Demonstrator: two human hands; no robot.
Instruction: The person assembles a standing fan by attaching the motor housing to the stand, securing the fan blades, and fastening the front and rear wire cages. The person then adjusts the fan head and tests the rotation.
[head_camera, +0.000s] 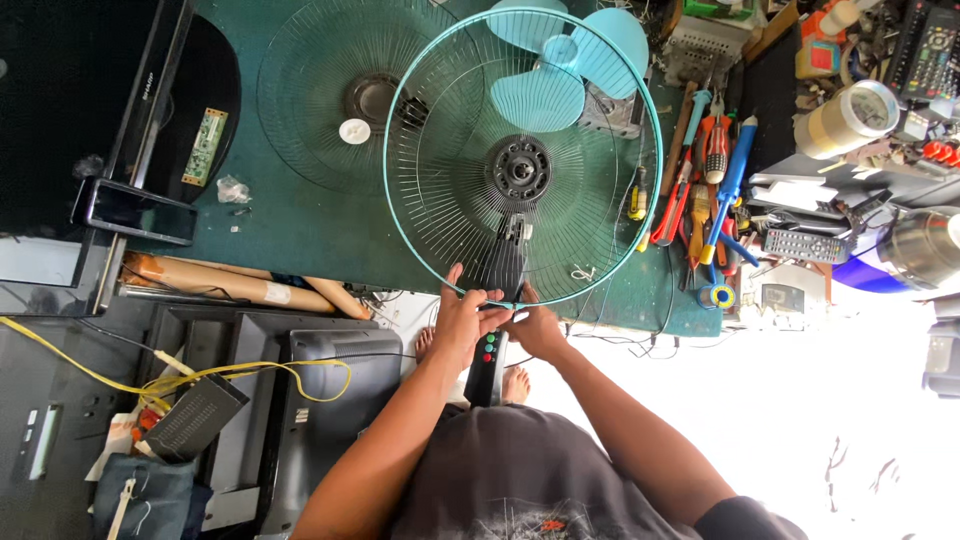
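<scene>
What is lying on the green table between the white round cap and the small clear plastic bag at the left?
In the head view, nothing: the green table is bare between the white cap and the plastic bag.

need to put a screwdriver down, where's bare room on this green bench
Bare green top shows left of the teal-rimmed fan guard, between the plastic scrap and the cardboard tubes. A thin strip lies below the hand tools. The right side is crowded with tools, tape roll and remotes. Both hands grip the fan's neck.
</scene>
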